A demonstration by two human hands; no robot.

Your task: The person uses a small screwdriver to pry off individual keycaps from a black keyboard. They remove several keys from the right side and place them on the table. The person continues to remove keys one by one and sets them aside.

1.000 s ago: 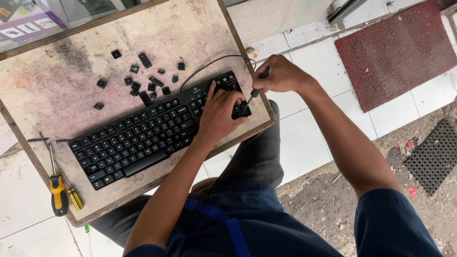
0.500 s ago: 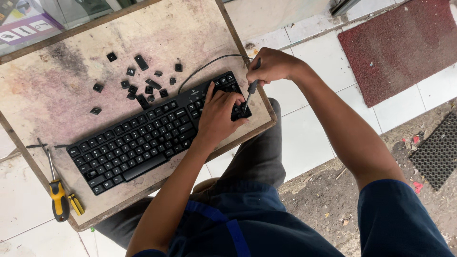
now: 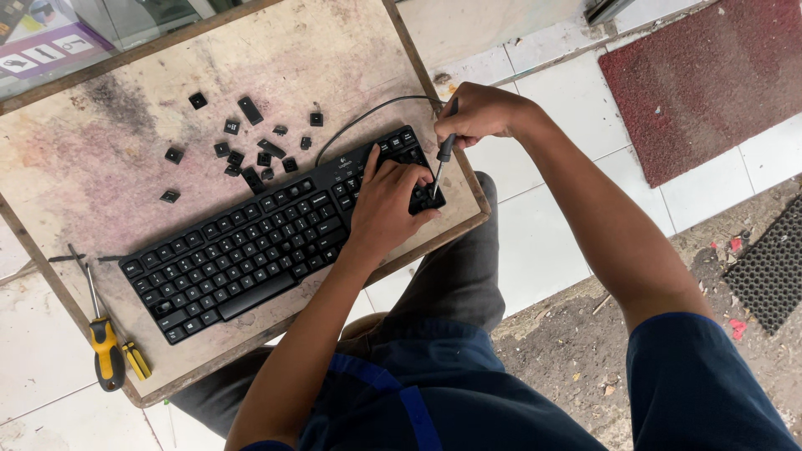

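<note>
A black keyboard [image 3: 251,246] lies diagonally on a worn wooden board [image 3: 109,150]. My left hand [image 3: 386,205] rests flat on its right end, fingers spread over the number-pad keys. My right hand [image 3: 478,113] grips a small dark-handled screwdriver [image 3: 443,159], tip pointing down into the keys at the keyboard's right end, just beside my left fingertips. Several loose black keycaps [image 3: 246,146] are scattered on the board behind the keyboard.
Two yellow-and-black-handled screwdrivers [image 3: 107,351] lie at the board's near left corner. The keyboard cable [image 3: 368,113] curves to the board's right edge. A red mat [image 3: 702,75] and a black rubber mat [image 3: 773,267] lie on the tiled floor to the right.
My right hand has tilted the screwdriver downward and brought its tip into the keys at the keyboard's right end. My left hand stays pressed on the keyboard.
</note>
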